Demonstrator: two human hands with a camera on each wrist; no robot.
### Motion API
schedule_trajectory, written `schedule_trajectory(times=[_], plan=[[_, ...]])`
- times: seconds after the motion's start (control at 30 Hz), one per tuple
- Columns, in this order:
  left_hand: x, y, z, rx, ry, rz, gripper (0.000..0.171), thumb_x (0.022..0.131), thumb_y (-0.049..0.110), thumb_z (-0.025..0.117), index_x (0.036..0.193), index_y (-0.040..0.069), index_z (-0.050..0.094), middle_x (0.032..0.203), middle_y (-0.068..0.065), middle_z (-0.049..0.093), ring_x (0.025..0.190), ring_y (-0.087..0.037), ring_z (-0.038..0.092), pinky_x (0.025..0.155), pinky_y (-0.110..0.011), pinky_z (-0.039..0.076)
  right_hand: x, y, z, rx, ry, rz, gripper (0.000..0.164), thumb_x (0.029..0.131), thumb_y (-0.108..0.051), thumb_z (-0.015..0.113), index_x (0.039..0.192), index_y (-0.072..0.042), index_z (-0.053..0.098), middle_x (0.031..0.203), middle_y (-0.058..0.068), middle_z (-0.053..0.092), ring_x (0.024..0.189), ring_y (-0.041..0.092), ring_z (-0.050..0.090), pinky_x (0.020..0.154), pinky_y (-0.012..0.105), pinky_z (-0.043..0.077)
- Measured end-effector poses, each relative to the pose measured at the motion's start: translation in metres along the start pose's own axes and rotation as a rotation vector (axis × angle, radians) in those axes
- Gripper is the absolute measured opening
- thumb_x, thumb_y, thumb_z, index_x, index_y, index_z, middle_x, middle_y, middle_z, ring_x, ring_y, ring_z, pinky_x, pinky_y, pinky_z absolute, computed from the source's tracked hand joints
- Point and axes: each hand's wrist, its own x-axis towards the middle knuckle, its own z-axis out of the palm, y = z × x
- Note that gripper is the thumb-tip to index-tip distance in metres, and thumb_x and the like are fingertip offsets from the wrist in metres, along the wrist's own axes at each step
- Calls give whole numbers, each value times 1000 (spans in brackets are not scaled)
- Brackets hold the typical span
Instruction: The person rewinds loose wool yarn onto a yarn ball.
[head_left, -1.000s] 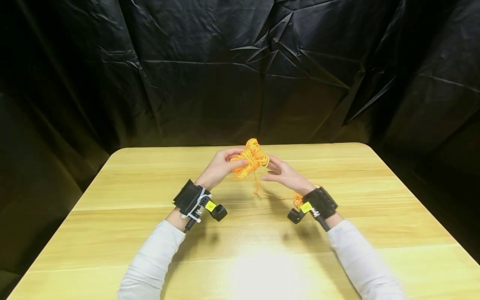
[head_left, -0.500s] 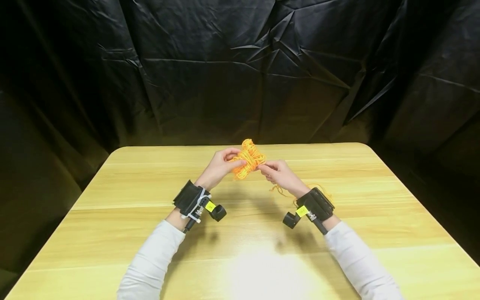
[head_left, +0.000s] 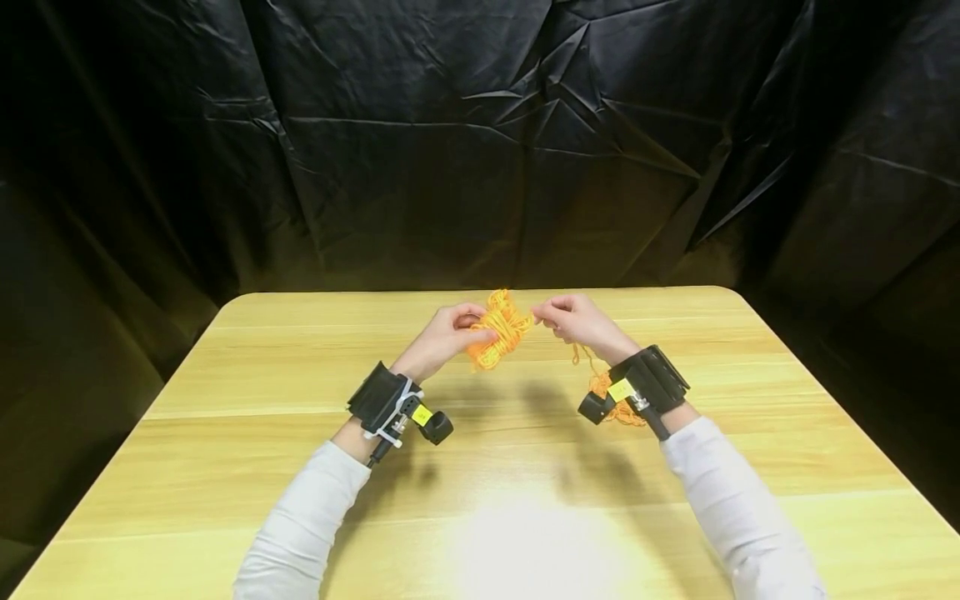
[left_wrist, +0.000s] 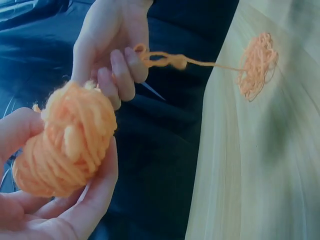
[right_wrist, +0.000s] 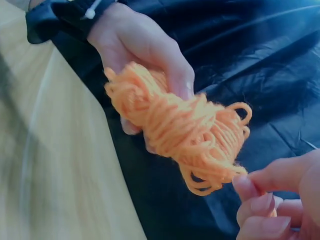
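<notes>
My left hand (head_left: 438, 342) grips a skein of orange yarn (head_left: 504, 329) around its wrapped middle, thumb on the near side, above the table. Looped ends stick out from both ends of the skein, plain in the right wrist view. At one of these ends my right hand (head_left: 581, 321) pinches yarn between thumb and forefinger, its other fingers curled in. From the right hand a twisted yarn strand (left_wrist: 200, 63) with small loops runs down to a loose tangle of orange yarn (left_wrist: 257, 67) on the table. In the head view the right wrist partly hides that tangle.
The wooden table (head_left: 300, 400) spreads below both hands, its far edge just beyond them. Black sheeting (head_left: 412, 192) hangs behind it. Camera mounts are strapped to both wrists, including a black wrist camera (head_left: 437, 427) on the left.
The right hand, loosely spread beside the skein at first, has come to pinch yarn at its end and moved up and right. The left hand has kept its grip, lowering the skein slightly.
</notes>
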Motion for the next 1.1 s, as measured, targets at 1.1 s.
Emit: schedule_trajectory(times=[1.1], plan=[[7, -4, 11, 20, 66, -109, 33, 83, 9, 59, 113, -4, 53, 103, -17, 59, 81, -16, 57, 73, -28, 51, -13, -57, 12, -196, 44, -208, 27, 89, -25, 53, 85, -1, 64, 51, 1, 37, 52, 18, 38, 44, 24, 30]])
